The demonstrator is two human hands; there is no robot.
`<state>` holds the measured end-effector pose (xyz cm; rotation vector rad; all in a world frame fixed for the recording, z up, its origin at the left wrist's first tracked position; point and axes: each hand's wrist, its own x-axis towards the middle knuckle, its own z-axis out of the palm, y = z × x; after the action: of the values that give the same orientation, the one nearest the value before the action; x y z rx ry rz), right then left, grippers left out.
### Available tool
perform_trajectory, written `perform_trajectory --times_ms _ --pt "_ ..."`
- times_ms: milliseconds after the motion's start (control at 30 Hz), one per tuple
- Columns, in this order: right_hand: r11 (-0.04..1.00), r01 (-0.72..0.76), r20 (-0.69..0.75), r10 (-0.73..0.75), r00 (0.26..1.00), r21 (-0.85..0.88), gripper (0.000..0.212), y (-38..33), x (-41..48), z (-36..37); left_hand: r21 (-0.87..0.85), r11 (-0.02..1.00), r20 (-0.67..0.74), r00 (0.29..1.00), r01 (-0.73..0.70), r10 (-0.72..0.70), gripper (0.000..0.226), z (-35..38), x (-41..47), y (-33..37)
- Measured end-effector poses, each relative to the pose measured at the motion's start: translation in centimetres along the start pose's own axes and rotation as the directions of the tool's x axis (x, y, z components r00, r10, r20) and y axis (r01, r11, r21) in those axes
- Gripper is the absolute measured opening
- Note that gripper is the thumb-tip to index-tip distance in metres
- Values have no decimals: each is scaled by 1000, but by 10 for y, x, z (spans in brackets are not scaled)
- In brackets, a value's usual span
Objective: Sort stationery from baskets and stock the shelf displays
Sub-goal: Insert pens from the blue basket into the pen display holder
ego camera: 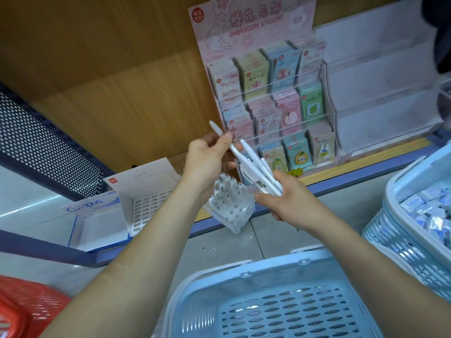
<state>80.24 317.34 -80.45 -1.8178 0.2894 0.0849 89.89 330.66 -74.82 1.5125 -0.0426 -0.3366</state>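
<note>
My right hand (288,198) grips a bunch of several white pens (262,170) by their lower ends. My left hand (207,159) pinches one white pen (219,130) of that bunch between thumb and fingers, its tip pointing up and left. Below both hands a small white pen display holder (234,211) stands tilted at the shelf edge with several white pens standing in its holes. A light blue basket (256,301) sits below me with nothing visible inside. A second light blue basket (402,242) at the right holds several small white and blue packets.
A pink embroidery sticker display (271,93) stands on the wooden shelf, with clear acrylic tiers (380,98) to its right. A white slotted display box (146,203) and a blue Campus tray (97,223) sit at the left. A red basket (26,306) is at the bottom left.
</note>
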Motion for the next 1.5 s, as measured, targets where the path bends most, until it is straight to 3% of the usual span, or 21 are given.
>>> perform_trajectory --times_ms 133,233,267,333,367,433,500,567,633,767,833,900,967,1100,1200,1267,1367,1500 --pt "999 29 -40 -31 999 -45 12 3 1 -3 -38 999 6 1000 7 -7 21 -3 -3 10" --pt "999 -54 -126 54 991 1 7 5 4 -5 -114 991 -67 996 -65 57 28 -18 -3 24" --pt "991 -101 -151 113 982 89 7 6 6 -6 -50 995 -66 994 -91 87 28 -24 -3 26" --pt "930 -142 -131 196 972 339 16 4 8 -9 271 954 30 992 -127 124 26 -33 -8 22" --pt "881 -136 -100 202 974 453 19 2 8 -10 461 875 119 987 -148 104 23 -36 -11 15" --pt "803 -114 -42 171 984 585 16 -4 7 -11 748 621 327 944 -234 -38 25 -38 -17 3" --pt "791 -99 -5 127 992 604 15 -6 7 -8 839 412 444 884 -355 -143 31 -36 -22 -6" --pt "833 -90 9 101 995 546 13 -6 8 -4 839 351 477 873 -417 -102 31 -32 -26 -10" --pt "869 -93 23 93 995 486 9 -6 8 -2 829 352 476 879 -435 -35 30 -29 -27 -9" --pt "870 -97 -10 117 993 484 6 -3 10 -3 839 417 420 904 -351 -84 22 -40 -25 3" --pt "830 -111 -76 181 981 546 7 -1 13 -8 755 631 285 956 -178 -71 15 -54 -22 8" --pt "790 -124 -101 228 968 600 8 0 15 -10 501 865 141 988 -19 -60 8 -66 -23 10" --pt "799 -147 -78 236 969 583 8 0 16 -8 356 934 50 999 3 -22 7 -73 -25 8" --pt "808 -197 -13 245 969 555 6 1 16 -7 282 959 13 999 -32 29 9 -70 -28 7" --pt "793 -231 53 245 968 564 3 1 16 -6 317 947 5 999 -45 46 13 -65 -35 9" --pt "834 -222 -3 259 966 505 7 2 16 -3 439 892 -27 991 -109 135 13 -69 -39 13" --pt "874 -197 -150 289 945 444 16 4 18 -3 642 741 -67 948 -199 312 16 -82 -39 25" --pt "868 -198 -137 288 948 456 21 1 18 -2 828 475 139 930 -298 341 9 -77 -37 12"
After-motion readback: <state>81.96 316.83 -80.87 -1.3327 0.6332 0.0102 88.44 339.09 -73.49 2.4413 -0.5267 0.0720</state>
